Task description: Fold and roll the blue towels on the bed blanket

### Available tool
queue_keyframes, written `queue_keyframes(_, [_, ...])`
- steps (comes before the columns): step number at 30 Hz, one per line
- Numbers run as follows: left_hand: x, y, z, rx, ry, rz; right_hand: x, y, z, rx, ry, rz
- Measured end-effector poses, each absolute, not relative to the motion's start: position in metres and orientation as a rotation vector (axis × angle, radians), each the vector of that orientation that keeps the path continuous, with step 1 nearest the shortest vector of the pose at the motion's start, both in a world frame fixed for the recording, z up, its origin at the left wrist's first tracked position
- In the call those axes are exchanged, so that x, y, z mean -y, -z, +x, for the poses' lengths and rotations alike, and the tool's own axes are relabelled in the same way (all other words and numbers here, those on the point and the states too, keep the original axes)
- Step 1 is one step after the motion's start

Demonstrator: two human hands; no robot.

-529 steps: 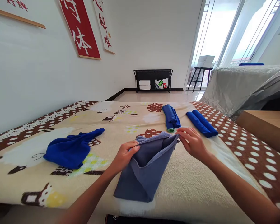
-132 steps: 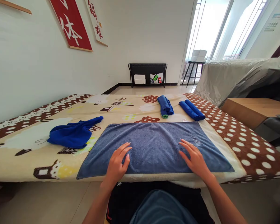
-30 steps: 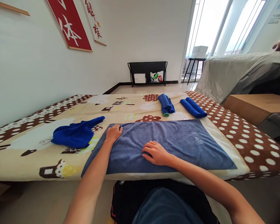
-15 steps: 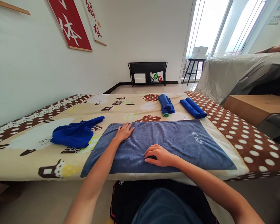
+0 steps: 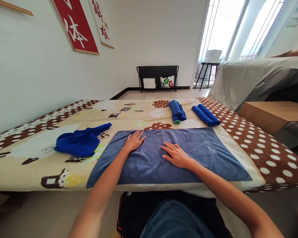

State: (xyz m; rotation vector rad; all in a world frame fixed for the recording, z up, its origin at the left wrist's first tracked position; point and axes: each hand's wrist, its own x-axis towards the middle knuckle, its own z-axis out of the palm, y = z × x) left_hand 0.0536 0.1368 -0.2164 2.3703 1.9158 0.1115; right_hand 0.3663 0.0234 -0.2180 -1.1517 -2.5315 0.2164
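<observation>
resting palm down with its fingers fanned, the left hand (image 5: 134, 140) lies on the grey-blue towel (image 5: 149, 163), close to its far edge and toward the left end. the right hand (image 5: 178, 155) lies nearer the towel's middle, palm down too, fingers a little spread and thumb held apart. small wrinkles run through the fabric around and between the two hands. the towel is laid out flat along the near edge of the patterned blanket (image 5: 129, 120), with pale lettering (image 5: 210, 146), "happy life", toward its right end.

beyond the towel's left end, near but apart from it, a crumpled blue cloth (image 5: 76, 140) sits on the blanket. past the far edge on the right are a pile of rolled blue cloths (image 5: 177, 112), one with a green rim, and just to its right two blue rolls (image 5: 205, 115) side by side. farther off, a black rack (image 5: 157, 72) stands by the wall, holding a white box (image 5: 149, 84). at the right, another person's forearm (image 5: 296, 52) rests along the top of something under grey plastic sheeting (image 5: 248, 77).
</observation>
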Motion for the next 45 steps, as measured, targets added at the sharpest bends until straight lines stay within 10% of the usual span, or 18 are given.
queue_keyframes(10, [-0.147,0.201,-0.023,-2.359,-0.081,2.049,-0.074,0.231,0.447,2.457,-0.25,-1.561])
queue_keyframes(22, [-0.152,0.226,0.182,-1.739,-0.187,2.532,-0.13,0.232,0.387,2.425,-0.171,-1.618])
queue_keyframes(45, [-0.151,0.219,-0.021,-2.43,-0.133,1.942,-0.133,0.25,0.594,1.97,-0.165,-2.244])
